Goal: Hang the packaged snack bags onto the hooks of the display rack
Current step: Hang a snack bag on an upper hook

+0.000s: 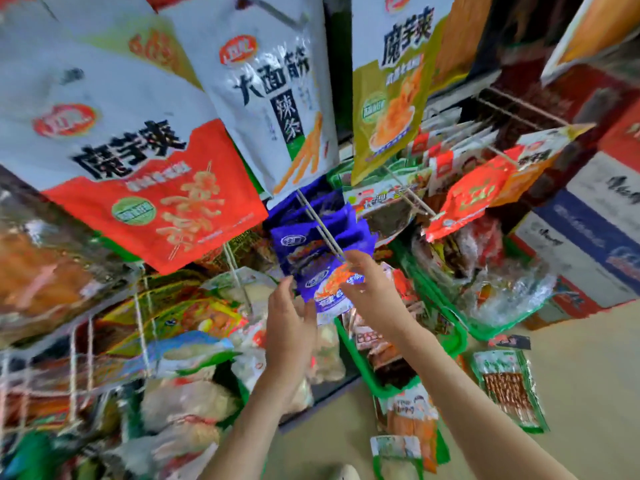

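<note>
Purple snack bag (pixel 329 289) at the tip of the wire hook (pixel 322 230); hanging in progress.
Right hand (pixel 367 289) pinches the bag's top edge at the hook end. Left hand (pixel 291 320) is spread, fingers straight, just beside the bag. Other purple bags (pixel 294 240) already hang behind it. Loose packets (pixel 502 386) on the floor are apparently yet to be hung.

Both bare forearms reach up and forward from the bottom of the frame, side by side. The left hand (pixel 290 329) is raised with its back to the camera, fingers straight and loosely spread. The right hand (pixel 375 292), slightly higher, pinches the edge of a purple snack bag (pixel 320 294) between thumb and fingers.
</note>
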Available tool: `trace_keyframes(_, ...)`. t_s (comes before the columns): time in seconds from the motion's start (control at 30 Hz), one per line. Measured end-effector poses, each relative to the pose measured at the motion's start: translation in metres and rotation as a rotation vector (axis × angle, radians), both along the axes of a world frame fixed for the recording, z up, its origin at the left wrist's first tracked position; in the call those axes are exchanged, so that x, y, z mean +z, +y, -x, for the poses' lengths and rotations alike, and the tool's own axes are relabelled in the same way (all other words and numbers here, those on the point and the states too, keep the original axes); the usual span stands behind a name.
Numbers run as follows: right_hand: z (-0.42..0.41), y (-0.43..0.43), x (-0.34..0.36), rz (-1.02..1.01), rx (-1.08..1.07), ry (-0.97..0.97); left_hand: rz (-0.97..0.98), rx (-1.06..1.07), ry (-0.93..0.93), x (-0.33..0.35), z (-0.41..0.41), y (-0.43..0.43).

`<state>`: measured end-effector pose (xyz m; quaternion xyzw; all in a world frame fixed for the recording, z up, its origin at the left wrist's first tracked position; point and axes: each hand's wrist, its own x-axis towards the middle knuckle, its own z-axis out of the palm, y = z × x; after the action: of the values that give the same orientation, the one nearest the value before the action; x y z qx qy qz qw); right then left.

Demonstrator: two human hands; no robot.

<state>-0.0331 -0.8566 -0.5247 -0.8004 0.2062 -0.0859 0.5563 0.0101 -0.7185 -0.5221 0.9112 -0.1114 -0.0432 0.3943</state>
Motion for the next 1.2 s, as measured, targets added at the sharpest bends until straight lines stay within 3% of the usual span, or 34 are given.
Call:
trace_keyframes(0.17,0.002,0.04,0.007,0.503,-0.192,0.067,-0.125,-0.2,0.133,0.017,0.0,0.038)
trace_keyframes(0.23,0.004,0.064,0.02,0.587,-0.16,-0.012,-0.168,-0.236,0.23,0.018,0.002,0.067)
trace_keyframes(0.33,0.004,0.103,0.027,0.56,0.063,-0.145,-0.159,-0.184,0.3,0.021,0.004,0.116)
trace_keyframes(0.47,-0.007,0.151,0.027,0.523,0.254,-0.191,-0.277,0.058,0.065,0.031,-0.002,0.174)
trace_keyframes(0.6,-0.023,0.191,0.026,0.381,0.377,-0.146,-0.332,0.054,-0.015,0.038,-0.003,0.194)
trace_keyframes(0.7,-0.041,0.211,0.026,0.24,0.442,0.005,-0.295,0.064,-0.085,0.034,-0.006,0.203)
trace_keyframes(0.83,-0.071,0.222,0.006,0.175,0.494,0.171,-0.242,0.104,-0.189,0.03,-0.013,0.217)
trace_keyframes(0.97,-0.084,0.231,-0.002,0.376,0.543,0.338,-0.264,0.143,-0.172,0.031,-0.019,0.232)
trace_keyframes(1.2,-0.052,0.245,0.017,0.341,0.453,0.195,-0.433,-0.054,-0.06,0.022,-0.014,0.258)
